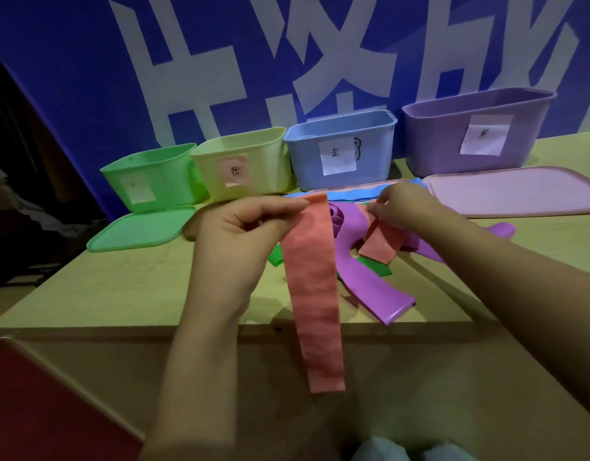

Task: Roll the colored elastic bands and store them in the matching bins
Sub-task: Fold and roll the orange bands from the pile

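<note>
- Head view: you look down at a pale bench (120, 287) with four open bins in a row along a blue wall: a green bin (147, 174), a yellow bin (243, 161), a blue bin (340, 148) and a purple bin (470, 128), each with a paper label.
- Your left hand (240, 227) pinches the top end of a long pink band (313, 287) between thumb and fingers; the band hangs flat and unrolled, its lower end past the bench edge.
- Your right hand (403, 204) pinches a shorter pink piece (378, 244), which may be the same band's other end; I cannot tell.
- Both grips are closed on pink material, above the loose pile.
- On the bench between your hands lie a purple band (370, 287), with a small purple roll (335, 217) near it, a green band (373, 266) partly hidden beneath, and a blue band (353, 194) in front of the blue bin.
- A green lid (140, 231) and a pink lid (513, 191) lie flat before the bins.
- Progress, as a judgement: early. No bin plainly shows a stored band; the pink band is not yet rolled, and purple, green and blue remain.
</note>
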`<state>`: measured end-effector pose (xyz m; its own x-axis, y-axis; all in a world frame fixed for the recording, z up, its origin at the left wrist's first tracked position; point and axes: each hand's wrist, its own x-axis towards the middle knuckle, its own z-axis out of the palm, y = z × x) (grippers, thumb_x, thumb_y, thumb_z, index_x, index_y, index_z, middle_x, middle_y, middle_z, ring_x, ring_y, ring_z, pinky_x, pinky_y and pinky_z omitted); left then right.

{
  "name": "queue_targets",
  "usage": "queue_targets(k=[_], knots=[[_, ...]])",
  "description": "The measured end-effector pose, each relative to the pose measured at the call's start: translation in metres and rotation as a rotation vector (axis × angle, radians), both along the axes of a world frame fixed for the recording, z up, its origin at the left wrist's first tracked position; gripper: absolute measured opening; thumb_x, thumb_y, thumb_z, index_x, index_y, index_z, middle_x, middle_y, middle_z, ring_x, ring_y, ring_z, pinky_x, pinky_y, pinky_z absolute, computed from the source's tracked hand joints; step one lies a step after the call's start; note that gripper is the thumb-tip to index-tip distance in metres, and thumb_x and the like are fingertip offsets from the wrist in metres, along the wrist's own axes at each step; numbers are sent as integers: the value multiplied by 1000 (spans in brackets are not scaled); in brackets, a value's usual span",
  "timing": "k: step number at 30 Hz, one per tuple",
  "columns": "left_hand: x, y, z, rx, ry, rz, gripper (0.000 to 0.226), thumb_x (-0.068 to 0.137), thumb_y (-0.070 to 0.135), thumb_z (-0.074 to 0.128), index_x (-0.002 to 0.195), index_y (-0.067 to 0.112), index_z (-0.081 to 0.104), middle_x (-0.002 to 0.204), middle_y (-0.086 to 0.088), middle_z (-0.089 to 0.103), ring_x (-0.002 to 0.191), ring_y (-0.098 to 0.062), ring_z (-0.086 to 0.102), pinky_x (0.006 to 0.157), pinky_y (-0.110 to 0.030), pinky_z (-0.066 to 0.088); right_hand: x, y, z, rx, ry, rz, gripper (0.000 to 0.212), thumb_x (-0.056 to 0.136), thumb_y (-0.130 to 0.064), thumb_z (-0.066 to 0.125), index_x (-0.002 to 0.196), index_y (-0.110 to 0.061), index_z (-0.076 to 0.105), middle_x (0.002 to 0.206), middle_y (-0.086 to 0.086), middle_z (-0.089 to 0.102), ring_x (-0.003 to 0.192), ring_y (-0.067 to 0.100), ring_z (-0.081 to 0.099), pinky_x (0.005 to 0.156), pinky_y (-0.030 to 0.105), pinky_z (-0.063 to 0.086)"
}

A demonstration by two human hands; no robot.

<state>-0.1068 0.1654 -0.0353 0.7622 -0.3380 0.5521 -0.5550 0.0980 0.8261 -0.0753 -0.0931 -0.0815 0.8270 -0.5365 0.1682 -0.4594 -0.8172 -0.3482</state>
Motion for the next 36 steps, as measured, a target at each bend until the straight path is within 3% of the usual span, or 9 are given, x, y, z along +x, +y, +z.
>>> queue_targets(k=[9,12,17,20,23,26,28,32,36], knots=[[-6,-13,-11,-7,18,-10,33,81,-9,62,84,21,75,84,5,75,83,-7,68,73,-18,52,4,5,-2,195,-189,10,23,87,-27,63,102,-10,70,107,11,67,99,27,59,75,27,39],[-6,-11,-12,-1,33,4,32,84,-8,60,86,20,74,86,4,75,86,-10,68,78,-22,53,7,6,0,278,-319,-18,17,83,-10,65,99,-12,72,99,6,68,85,20,58,70,24,36],[-5,-9,-10,3,99,19,36,86,-8,56,84,23,74,85,6,75,86,-8,67,82,-26,54,12,7,19,722,-677,-19,16,79,-2,63,86,-16,67,81,4,62,59,12,59,55,24,47],[-5,-12,-7,7,144,35,34,87,-6,56,84,23,74,88,3,75,88,-12,68,87,-32,54,5,8,41,817,-806,-10,18,83,-2,59,94,-15,64,83,-1,58,77,17,57,58,26,47],[-5,-18,-4,3,197,32,31,88,-1,56,83,23,75,86,1,75,85,-14,67,88,-38,53,-8,12,64,903,-914,28,20,85,1,55,97,-14,61,82,-1,56,73,16,56,52,25,48],[-4,-27,-3,-19,256,35,23,90,10,59,79,21,76,84,-3,75,86,-19,67,91,-44,51,-23,17,84,965,-989,50,17,87,-2,55,96,-15,61,89,4,58,69,15,54,63,33,53],[-4,-33,-3,-22,288,41,20,90,22,59,80,19,76,87,-5,75,93,-22,68,94,-45,51,-34,21,95,958,-1048,78,16,88,-3,56,96,-16,62,84,3,58,62,13,51,58,29,49],[-8,-40,0,-47,356,23,39,76,55,59,73,21,78,89,-3,75,100,-21,67,99,-46,47,-62,35,115,948,-1081,202,13,90,-7,57,98,-15,62,88,0,58,77,14,57,54,18,46],[-17,-45,4,-60,402,-17,58,66,70,51,73,18,77,87,-4,76,93,-19,70,95,-43,50,-96,55,122,993,-1089,371,14,90,-4,57,88,-17,62,84,0,60,71,8,61,54,15,49]])
